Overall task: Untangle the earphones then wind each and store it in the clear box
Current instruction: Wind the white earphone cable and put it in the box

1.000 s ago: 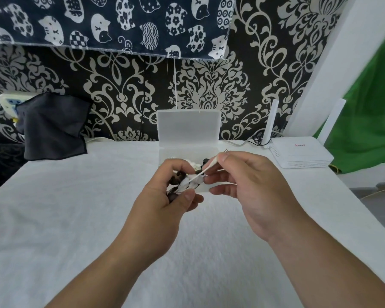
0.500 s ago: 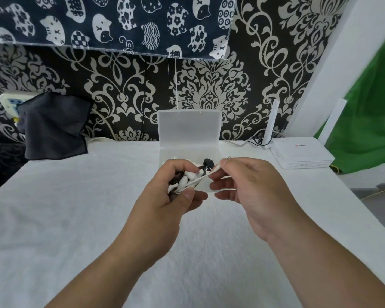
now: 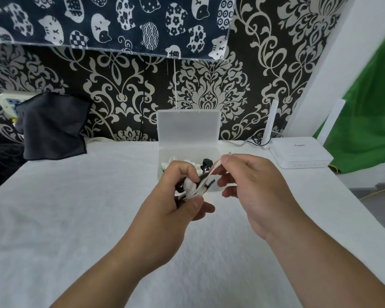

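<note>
Earphones (image 3: 192, 187), a white + black wound bundle, sit in left hand (image 3: 165, 218), thumb & fingers curled round them, just in front of clear box (image 3: 188, 130). Its lid stands open beyond the hands, w/ white buds (image 3: 188, 161) and a black piece (image 3: 206, 163) in the base. One white cord (image 3: 212, 173) runs taut from bundle up-right to right hand (image 3: 253, 187), pinched betw. thumb & forefinger; vs 0.5 s ago hands, bundle & cord angle approx. unchanged.
</note>
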The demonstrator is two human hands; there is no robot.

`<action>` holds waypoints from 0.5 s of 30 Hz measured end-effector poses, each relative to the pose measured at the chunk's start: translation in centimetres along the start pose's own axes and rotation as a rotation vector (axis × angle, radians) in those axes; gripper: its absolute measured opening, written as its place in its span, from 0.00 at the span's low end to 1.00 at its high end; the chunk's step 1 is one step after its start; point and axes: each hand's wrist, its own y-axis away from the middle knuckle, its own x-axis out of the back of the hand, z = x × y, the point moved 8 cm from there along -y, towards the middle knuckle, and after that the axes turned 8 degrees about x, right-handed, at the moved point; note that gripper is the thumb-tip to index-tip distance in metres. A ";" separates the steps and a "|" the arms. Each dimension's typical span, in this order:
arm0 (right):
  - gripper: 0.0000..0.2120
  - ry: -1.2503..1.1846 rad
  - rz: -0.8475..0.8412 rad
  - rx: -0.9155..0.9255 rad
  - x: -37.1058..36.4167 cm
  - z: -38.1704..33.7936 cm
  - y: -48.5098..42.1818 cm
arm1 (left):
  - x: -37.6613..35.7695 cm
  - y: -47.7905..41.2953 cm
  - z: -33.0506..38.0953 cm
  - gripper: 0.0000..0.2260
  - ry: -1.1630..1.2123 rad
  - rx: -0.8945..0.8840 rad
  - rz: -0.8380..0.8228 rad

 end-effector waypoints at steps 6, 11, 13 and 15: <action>0.15 0.013 0.031 -0.050 0.0 0.5 0.2 | -0.1 0.2 0.3 0.18 -0.041 -0.046 0.021; 0.17 -0.074 0.022 -0.151 -0.1 1.1 0.3 | -0.2 0.2 0.3 0.23 -0.024 -0.059 0.014; 0.15 -0.124 0.032 -0.227 -0.2 1.6 0.4 | 0.1 0.1 0.1 0.24 0.001 -0.051 0.035; 0.12 -0.165 0.040 -0.291 -0.3 2.0 0.5 | 0.2 0.1 -0.1 0.24 0.037 -0.043 0.055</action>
